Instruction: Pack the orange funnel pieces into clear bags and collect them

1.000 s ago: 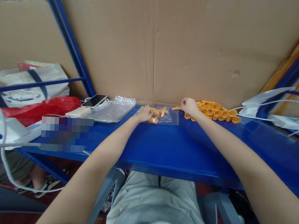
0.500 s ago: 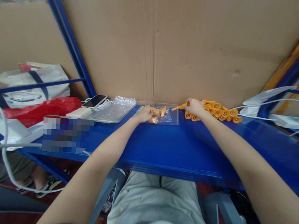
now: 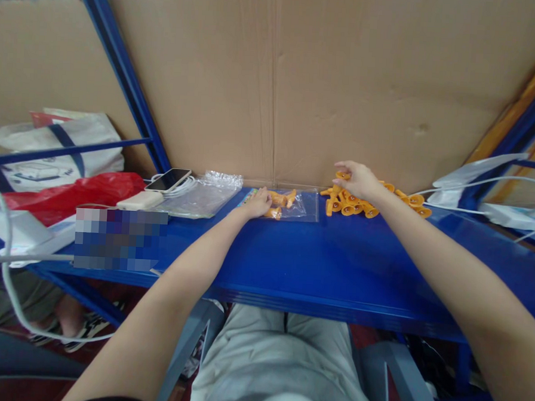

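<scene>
My left hand (image 3: 259, 204) rests on a clear plastic bag (image 3: 311, 207), its fingers closed over the end with a coloured print. Inside the bag lie several orange plastic pieces (image 3: 277, 198). At the left end of a pile of orange trumpet-shaped plastic pieces (image 3: 348, 209), my right hand (image 3: 359, 178) has thumb and fingers around the flared cup of one orange trumpet-shaped piece (image 3: 343, 176). Its lower part merges with the pile from this angle. My right wrist and forearm hide part of the pile.
Left of the bag lie more clear bags (image 3: 205, 197), a phone (image 3: 169, 180), a white cable and a white power bank (image 3: 141, 200). A red plastic bag (image 3: 70, 196) and a cloth tote (image 3: 59, 150) sit further left. Cardboard (image 3: 345, 79) backs the blue table (image 3: 291, 255).
My right hand has risen slightly and moved a little right. Its fingers have spread around an orange flared cup, and pieces at the pile's left end have shifted. My left hand stays on the bag.
</scene>
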Tool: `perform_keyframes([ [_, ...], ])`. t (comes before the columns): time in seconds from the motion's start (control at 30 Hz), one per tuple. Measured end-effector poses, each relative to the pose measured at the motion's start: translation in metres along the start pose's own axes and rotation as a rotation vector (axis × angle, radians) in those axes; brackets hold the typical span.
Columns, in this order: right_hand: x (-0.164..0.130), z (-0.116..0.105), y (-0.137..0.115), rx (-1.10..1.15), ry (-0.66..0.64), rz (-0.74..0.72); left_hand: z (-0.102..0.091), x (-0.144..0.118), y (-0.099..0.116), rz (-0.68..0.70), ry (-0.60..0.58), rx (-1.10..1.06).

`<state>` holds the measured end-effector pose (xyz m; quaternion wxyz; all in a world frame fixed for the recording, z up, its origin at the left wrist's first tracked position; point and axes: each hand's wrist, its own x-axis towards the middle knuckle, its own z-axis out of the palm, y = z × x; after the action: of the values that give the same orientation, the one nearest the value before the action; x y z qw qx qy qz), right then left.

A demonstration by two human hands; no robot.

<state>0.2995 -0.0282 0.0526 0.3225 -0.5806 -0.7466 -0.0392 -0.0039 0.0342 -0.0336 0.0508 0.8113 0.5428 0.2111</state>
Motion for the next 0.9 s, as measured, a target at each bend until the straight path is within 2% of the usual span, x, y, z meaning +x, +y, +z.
perform_keyframes([
  [0.13,-0.011,-0.007,-0.015,-0.018,-0.138,-0.061,0.001,0.001,0.0,-0.044,-0.039,0.019],
  [0.3,-0.016,-0.004,-0.037,-0.009,-0.172,-0.069,-0.001,-0.001,0.002,-0.024,-0.038,0.008],
  [0.47,-0.02,0.023,-0.048,0.037,-0.258,-0.004,-0.004,-0.004,0.007,-0.052,-0.034,-0.003],
  [0.6,-0.024,0.049,-0.049,-0.028,-0.328,-0.022,-0.004,-0.004,0.007,-0.045,-0.021,-0.024],
  [0.7,-0.025,0.059,-0.05,-0.004,-0.35,-0.046,-0.005,-0.004,0.007,-0.044,-0.039,-0.007],
  [0.8,-0.023,0.054,-0.05,-0.012,-0.311,-0.058,-0.006,-0.006,0.008,-0.046,-0.051,-0.001],
  [0.9,-0.021,0.037,-0.046,-0.161,-0.281,-0.046,-0.007,-0.007,0.01,-0.068,-0.05,0.011],
])
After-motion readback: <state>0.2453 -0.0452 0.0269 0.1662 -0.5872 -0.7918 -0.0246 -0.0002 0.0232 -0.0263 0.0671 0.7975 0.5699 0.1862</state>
